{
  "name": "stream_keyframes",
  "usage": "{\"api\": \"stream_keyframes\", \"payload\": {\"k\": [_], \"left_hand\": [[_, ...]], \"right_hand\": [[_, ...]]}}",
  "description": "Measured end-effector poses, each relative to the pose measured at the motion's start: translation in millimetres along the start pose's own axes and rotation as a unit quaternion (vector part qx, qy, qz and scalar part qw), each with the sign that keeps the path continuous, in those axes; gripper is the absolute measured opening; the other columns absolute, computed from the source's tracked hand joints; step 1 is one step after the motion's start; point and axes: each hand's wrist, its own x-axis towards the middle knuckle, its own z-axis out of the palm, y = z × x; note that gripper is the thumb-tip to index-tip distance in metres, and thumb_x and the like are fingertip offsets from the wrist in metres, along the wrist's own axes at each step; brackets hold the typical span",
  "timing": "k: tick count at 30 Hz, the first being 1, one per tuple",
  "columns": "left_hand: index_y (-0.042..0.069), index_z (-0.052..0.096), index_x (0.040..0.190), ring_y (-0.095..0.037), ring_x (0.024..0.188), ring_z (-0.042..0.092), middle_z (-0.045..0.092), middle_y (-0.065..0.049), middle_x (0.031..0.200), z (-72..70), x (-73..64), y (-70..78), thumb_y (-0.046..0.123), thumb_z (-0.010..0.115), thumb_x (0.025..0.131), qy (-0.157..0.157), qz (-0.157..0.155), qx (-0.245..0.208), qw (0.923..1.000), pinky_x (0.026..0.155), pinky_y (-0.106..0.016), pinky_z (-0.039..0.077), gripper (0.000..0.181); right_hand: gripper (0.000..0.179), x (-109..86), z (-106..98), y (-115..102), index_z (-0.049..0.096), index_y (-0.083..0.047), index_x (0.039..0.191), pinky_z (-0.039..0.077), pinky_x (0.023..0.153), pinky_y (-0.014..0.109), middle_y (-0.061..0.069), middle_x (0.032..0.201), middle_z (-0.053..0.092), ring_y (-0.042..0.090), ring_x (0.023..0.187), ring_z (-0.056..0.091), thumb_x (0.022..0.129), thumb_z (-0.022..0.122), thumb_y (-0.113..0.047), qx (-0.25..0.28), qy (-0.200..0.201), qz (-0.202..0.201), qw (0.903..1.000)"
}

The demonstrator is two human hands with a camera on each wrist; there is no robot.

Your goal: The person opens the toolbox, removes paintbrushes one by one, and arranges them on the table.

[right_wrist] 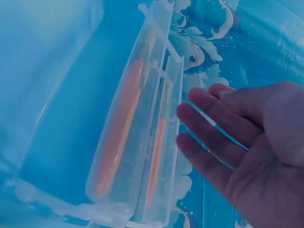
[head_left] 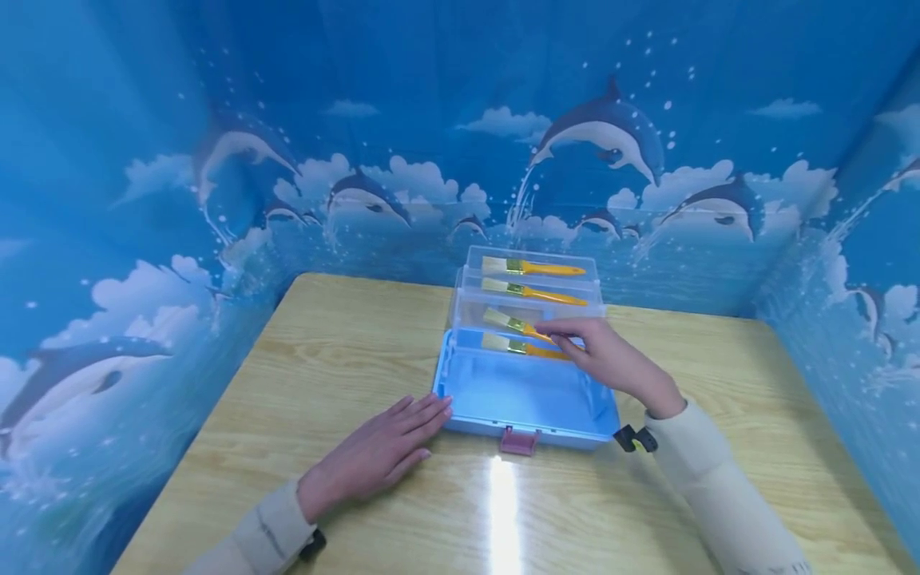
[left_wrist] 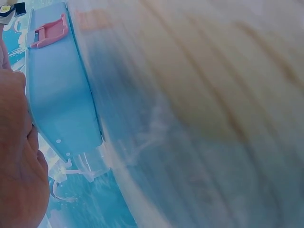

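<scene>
A light blue plastic toolbox [head_left: 528, 391] lies open on the table, its clear tiered trays [head_left: 460, 299] raised at the back. Several paintbrushes with yellow-orange handles lie across the tiers, bristles to the left. My right hand [head_left: 611, 359] pinches the handle of a tilted paintbrush [head_left: 510, 321] on a lower tier between thumb and index finger. Another paintbrush [head_left: 506, 344] lies just in front of it. In the right wrist view, the other fingers of that hand [right_wrist: 247, 147] spread beside the trays. My left hand [head_left: 388, 439] lies flat, fingertips at the box's front left corner.
Two more paintbrushes lie higher up, one on the top tier [head_left: 553, 269] and one below it [head_left: 553, 296]. A dusky pink latch [head_left: 518, 441] sits on the box's front edge. A dolphin-print curtain [head_left: 431, 144] surrounds the wooden table [head_left: 323, 343].
</scene>
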Motion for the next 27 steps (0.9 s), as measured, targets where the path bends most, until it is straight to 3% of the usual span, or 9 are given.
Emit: {"api": "stream_keyframes", "payload": {"k": [9,14,20,27], "left_hand": [[0.015,0.017,0.150,-0.018,0.143,0.013,0.011,0.002,0.157,0.8,1.0,1.5,0.033,0.033,0.101,0.026,0.014,-0.003,0.9996,0.116,-0.043,0.017,0.054],[0.015,0.017,0.150,-0.018,0.143,0.013,0.011,0.003,0.157,1.2,-1.5,0.2,0.033,0.036,0.100,0.027,0.011,0.011,0.9995,0.116,-0.042,0.017,0.056],[0.014,0.018,0.150,-0.018,0.143,0.013,0.013,0.002,0.157,-0.2,-3.1,0.8,0.032,0.035,0.101,0.027,0.018,0.010,0.9994,0.116,-0.042,0.018,0.055],[0.014,0.017,0.150,-0.018,0.143,0.013,0.013,0.002,0.157,-0.3,0.6,0.8,0.032,0.033,0.101,0.030,0.016,0.007,0.9994,0.116,-0.042,0.016,0.054]], "right_hand": [[0.034,17.0,-1,-2,0.059,-0.009,0.126,0.056,0.077,0.030,0.007,0.114,0.065,0.020,0.100,0.063,0.092,0.056,-0.005,-0.037,-0.046,0.011,0.9982],[0.022,26.9,2,1,0.067,-0.013,0.111,0.056,0.078,0.030,0.001,0.104,0.068,0.012,0.093,0.063,0.091,0.060,-0.009,-0.062,-0.066,0.023,0.9957],[0.021,34.2,7,3,0.069,-0.014,0.108,0.056,0.079,0.032,-0.001,0.101,0.068,0.012,0.091,0.063,0.089,0.063,-0.010,-0.081,-0.107,0.033,0.9904],[0.020,42.6,9,8,0.072,-0.016,0.104,0.056,0.077,0.029,-0.002,0.096,0.069,0.010,0.087,0.063,0.085,0.068,-0.011,-0.111,-0.102,0.050,0.9873]]}}
